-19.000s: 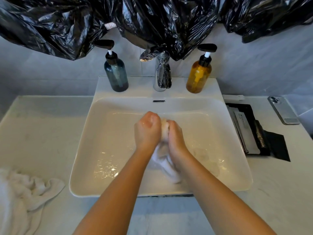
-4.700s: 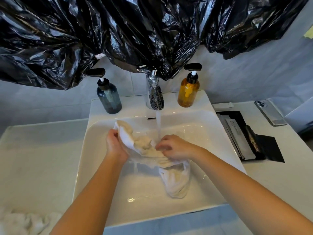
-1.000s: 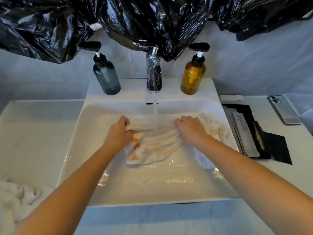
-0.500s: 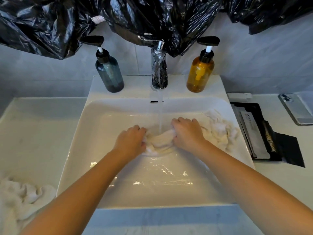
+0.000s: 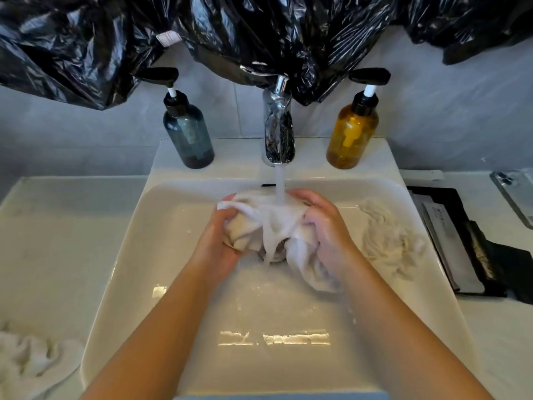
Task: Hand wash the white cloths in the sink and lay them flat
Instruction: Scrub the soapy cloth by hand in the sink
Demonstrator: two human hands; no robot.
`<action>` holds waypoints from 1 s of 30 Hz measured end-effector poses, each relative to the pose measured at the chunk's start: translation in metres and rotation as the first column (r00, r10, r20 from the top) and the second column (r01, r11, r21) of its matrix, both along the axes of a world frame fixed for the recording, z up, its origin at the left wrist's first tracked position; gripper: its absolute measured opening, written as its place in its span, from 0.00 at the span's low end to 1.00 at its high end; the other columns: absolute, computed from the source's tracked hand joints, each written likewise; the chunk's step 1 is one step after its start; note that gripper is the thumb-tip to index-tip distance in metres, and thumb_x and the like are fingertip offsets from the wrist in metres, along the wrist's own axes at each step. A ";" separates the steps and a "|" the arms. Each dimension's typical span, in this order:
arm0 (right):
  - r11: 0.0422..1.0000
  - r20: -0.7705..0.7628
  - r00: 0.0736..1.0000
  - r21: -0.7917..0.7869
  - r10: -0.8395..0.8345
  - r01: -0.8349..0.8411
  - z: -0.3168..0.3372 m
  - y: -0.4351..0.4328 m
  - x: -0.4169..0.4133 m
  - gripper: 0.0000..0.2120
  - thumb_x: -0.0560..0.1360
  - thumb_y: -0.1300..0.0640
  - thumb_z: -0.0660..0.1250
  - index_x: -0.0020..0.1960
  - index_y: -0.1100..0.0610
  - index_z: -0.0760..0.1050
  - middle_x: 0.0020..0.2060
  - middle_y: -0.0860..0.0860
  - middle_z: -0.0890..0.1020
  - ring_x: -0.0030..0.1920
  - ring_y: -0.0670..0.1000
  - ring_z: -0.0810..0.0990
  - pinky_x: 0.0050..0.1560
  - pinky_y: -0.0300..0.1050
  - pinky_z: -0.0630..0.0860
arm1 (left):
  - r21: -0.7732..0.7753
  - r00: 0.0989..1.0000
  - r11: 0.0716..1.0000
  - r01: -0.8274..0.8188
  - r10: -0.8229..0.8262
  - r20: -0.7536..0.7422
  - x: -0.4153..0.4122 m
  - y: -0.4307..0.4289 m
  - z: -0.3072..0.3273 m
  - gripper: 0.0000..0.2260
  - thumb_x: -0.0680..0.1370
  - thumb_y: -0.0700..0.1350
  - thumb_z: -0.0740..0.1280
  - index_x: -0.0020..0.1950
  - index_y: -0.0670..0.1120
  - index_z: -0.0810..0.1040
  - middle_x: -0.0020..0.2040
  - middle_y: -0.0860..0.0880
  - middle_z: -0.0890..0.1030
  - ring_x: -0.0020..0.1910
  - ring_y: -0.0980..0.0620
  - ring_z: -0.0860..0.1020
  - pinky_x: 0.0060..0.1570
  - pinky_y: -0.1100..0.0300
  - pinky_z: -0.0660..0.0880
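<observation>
A wet white cloth [image 5: 268,223] is bunched up under the running tap [image 5: 278,134], above the white sink [image 5: 135,243]. My left hand [image 5: 219,238] grips its left side with curled fingers. My right hand [image 5: 323,223] grips its right side, and a tail of the cloth hangs below that hand. A second white cloth [image 5: 386,238] lies crumpled against the sink's right wall. A third white cloth [image 5: 31,365] lies heaped on the counter at the bottom left.
A dark blue pump bottle [image 5: 189,134] and an amber pump bottle [image 5: 353,131] flank the tap. Black plastic bags [image 5: 230,33] hang over the wall. A black tray with packets [image 5: 458,241] and a phone [image 5: 516,197] sit on the right counter.
Both hands have gathered the cloth from the sink bottom and lifted it, bunched, into the water stream. The cloth on the right has stayed put.
</observation>
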State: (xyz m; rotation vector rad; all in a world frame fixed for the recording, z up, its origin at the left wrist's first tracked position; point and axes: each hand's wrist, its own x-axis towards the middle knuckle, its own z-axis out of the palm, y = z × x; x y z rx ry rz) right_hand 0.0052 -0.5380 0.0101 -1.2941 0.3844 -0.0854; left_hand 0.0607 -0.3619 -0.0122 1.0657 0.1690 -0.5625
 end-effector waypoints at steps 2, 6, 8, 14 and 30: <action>0.985 -0.032 0.997 0.158 -0.072 0.076 -0.001 0.014 0.000 0.16 0.73 0.65 0.59 0.40 0.50 0.83 0.36 0.50 0.83 0.41 0.52 0.80 0.37 0.39 0.76 | -0.118 0.995 0.993 0.003 -0.015 -0.097 -0.008 -0.014 0.010 0.11 0.81 0.47 0.57 0.51 0.47 0.78 0.35 0.47 0.80 0.30 0.51 0.77 0.28 0.63 0.70; 0.967 -0.125 0.968 0.108 -0.216 0.230 0.001 0.035 0.007 0.11 0.78 0.50 0.64 0.41 0.55 0.76 0.35 0.52 0.79 0.34 0.48 0.78 0.32 0.38 0.72 | 0.253 0.999 0.967 0.027 -0.015 -0.049 -0.011 -0.046 0.013 0.18 0.73 0.61 0.61 0.42 0.46 0.77 0.28 0.45 0.72 0.26 0.48 0.69 0.29 0.59 0.61; 0.943 -0.163 0.931 0.014 -0.327 0.333 -0.006 0.033 0.013 0.11 0.81 0.52 0.65 0.42 0.55 0.76 0.35 0.49 0.79 0.33 0.47 0.78 0.29 0.36 0.72 | 0.476 0.995 0.874 -0.096 0.077 0.059 -0.017 -0.056 0.013 0.14 0.76 0.56 0.64 0.42 0.46 0.77 0.35 0.45 0.78 0.33 0.46 0.76 0.31 0.58 0.70; 0.949 -0.318 0.898 -0.019 -0.305 0.315 -0.019 0.034 0.021 0.08 0.75 0.53 0.64 0.41 0.56 0.74 0.36 0.51 0.77 0.41 0.53 0.77 0.40 0.40 0.73 | 0.637 0.886 0.719 -0.278 -0.064 0.459 -0.034 -0.072 0.010 0.13 0.76 0.50 0.62 0.37 0.42 0.74 0.32 0.49 0.77 0.32 0.52 0.76 0.34 0.56 0.73; 0.945 -0.233 0.946 0.289 0.224 -0.153 -0.018 0.010 -0.004 0.36 0.67 0.44 0.79 0.68 0.61 0.73 0.50 0.64 0.82 0.45 0.62 0.83 0.46 0.56 0.78 | 0.384 0.814 0.883 -0.269 -0.005 0.580 -0.017 -0.021 0.027 0.17 0.70 0.42 0.63 0.57 0.50 0.80 0.55 0.55 0.82 0.54 0.57 0.80 0.51 0.59 0.79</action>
